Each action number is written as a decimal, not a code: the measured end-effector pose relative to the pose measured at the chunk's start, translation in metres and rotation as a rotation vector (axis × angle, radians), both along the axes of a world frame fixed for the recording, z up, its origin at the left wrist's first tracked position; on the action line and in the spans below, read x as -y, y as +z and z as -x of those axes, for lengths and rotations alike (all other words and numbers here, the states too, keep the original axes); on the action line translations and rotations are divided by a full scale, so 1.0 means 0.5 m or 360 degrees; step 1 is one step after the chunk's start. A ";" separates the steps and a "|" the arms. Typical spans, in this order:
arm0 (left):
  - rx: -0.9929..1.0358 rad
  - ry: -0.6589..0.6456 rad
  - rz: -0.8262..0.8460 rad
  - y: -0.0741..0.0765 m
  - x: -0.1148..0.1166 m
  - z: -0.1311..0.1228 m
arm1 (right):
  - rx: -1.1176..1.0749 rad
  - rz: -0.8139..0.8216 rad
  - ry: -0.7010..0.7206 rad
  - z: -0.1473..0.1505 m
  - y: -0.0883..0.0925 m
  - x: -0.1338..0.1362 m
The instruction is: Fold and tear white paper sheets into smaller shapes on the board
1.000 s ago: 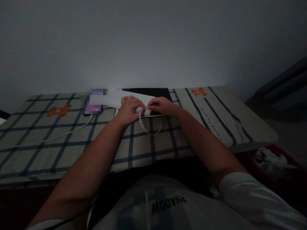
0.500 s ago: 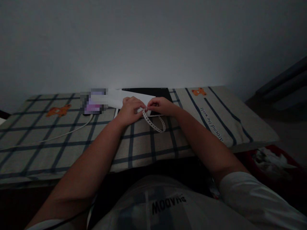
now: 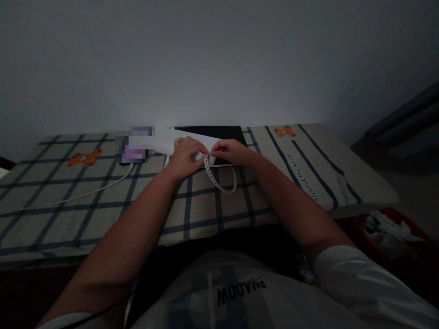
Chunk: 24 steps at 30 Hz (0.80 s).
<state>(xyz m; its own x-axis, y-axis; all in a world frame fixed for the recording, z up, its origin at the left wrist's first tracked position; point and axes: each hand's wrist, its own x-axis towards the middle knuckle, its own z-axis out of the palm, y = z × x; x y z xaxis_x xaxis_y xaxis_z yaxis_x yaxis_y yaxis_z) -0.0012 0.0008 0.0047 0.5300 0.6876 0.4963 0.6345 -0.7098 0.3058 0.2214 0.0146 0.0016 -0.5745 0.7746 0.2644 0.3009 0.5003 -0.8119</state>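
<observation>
A narrow white strip point(image 3: 219, 186) with a row of dark marks along it hangs in a loop below my fingers. My left hand point(image 3: 187, 156) pinches its upper end with thumb and forefinger. Close beside it, my right hand point(image 3: 230, 151) is closed in a pinch at the same spot; a small pale piece shows between the fingertips, its kind too small to tell. Under and behind both hands lie white paper point(image 3: 195, 134) and a flat black board point(image 3: 233, 132) with small light marks along its far edge.
A plaid cloth point(image 3: 103, 201) covers the table, which stands against a grey wall point(image 3: 219, 59). To the left, a blurred-out purple device point(image 3: 134, 153) has a white cable point(image 3: 113, 183) running from it. A red bin point(image 3: 404, 242) with crumpled white material sits low at the right.
The hanging loop of the strip has swung slightly and droops a little lower. Both hands keep nearly the same place and pinch.
</observation>
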 end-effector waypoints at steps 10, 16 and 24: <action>-0.0001 -0.0023 -0.0061 -0.007 -0.006 0.002 | -0.0111 -0.0040 0.0018 0.003 -0.008 -0.008; -0.0007 0.0034 -0.0115 -0.009 -0.007 0.004 | -0.0297 0.0028 0.0070 -0.001 0.006 -0.003; 0.0249 0.0066 -0.0355 -0.013 -0.001 -0.020 | -0.0715 0.0117 -0.0160 -0.013 0.025 -0.004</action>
<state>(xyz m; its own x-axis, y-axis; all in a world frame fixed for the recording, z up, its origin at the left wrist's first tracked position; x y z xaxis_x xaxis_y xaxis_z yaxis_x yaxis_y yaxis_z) 0.0087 0.0015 -0.0017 0.4088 0.5714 0.7116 0.6218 -0.7452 0.2412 0.2277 0.0168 0.0139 -0.3364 0.8466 0.4124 -0.0447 0.4230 -0.9050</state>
